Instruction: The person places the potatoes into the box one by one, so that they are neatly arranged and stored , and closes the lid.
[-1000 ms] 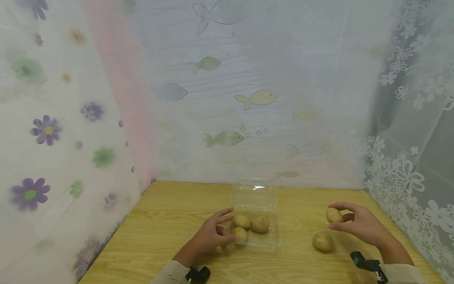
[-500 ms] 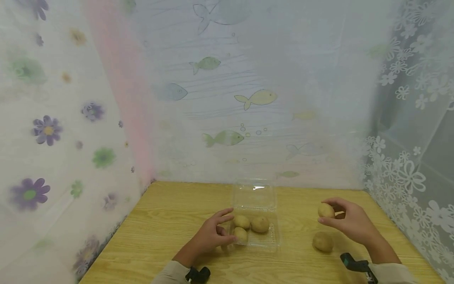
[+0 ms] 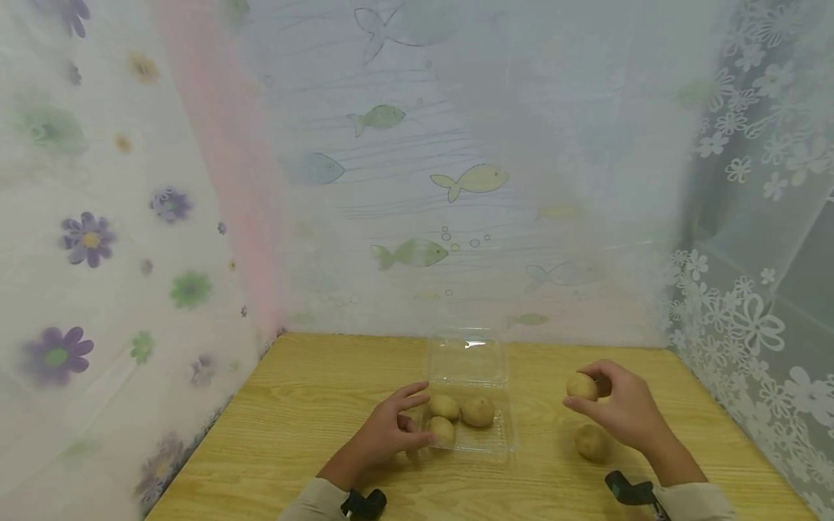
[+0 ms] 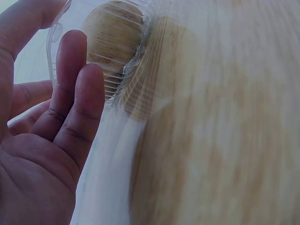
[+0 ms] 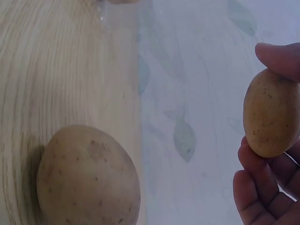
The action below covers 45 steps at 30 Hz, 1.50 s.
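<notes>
Lifted off the table, a small potato (image 3: 582, 387) is pinched between the thumb and fingers of my right hand (image 3: 622, 405); the right wrist view shows the same potato (image 5: 271, 114) tan and speckled. Below that hand a larger potato (image 3: 591, 443) lies on the table. A clear plastic clamshell box (image 3: 478, 443) stands mid-table with its lid (image 3: 466, 358) raised at the back. Three potatoes (image 3: 478, 412) sit inside, mostly to its left and middle. My left hand (image 3: 391, 427) touches the box's left side with spread, loosely bent fingers (image 4: 89, 93).
The wood-grain table (image 3: 313, 405) reaches back to a fish-printed curtain (image 3: 417, 289). A flowered curtain (image 3: 156, 304) hangs along the left side and a lacy translucent one (image 3: 730, 311) along the right. Each wrist wears a black camera mount (image 3: 628, 489).
My right hand has moved left with the small potato, passing over the larger one toward the box. The left hand and box have stayed in place.
</notes>
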Available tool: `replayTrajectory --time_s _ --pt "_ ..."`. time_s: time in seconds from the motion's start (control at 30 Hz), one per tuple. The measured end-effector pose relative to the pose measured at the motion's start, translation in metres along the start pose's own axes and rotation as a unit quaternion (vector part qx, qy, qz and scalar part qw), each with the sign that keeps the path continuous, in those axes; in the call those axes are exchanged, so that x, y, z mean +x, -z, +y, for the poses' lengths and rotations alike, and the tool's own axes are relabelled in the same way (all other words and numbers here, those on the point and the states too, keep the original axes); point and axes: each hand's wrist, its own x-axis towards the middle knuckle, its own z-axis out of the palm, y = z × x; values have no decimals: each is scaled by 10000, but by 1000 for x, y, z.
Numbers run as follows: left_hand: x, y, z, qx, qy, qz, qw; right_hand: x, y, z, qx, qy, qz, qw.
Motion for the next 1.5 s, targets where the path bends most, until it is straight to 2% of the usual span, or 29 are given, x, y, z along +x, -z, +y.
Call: replayTrajectory --time_s 0.27,0.5,0.8,1.03,1.17,1.33,1.5 --pt "1 0 0 -3 -20 7 10000 0 -12 -14 -98 619 502 9968" --pt "3 -3 -2 -74 -50 -69 9999 -5 -17 -27 -246 1019 700 9920" --pt "1 -2 2 -51 -5 -19 10000 2 -23 -43 -493 1898 1033 9751" --pt "-3 0 -6 -73 28 9 10000 10 -33 -63 -307 1909 713 9785" --pt "-3 1 -7 -90 26 12 10000 13 -40 -72 -129 1809 667 9812" --pt "-2 0 -5 -55 25 18 10000 14 -53 -75 238 1593 375 9862" --pt "-1 0 -2 123 -76 33 9999 13 -64 -73 344 1559 139 9871"
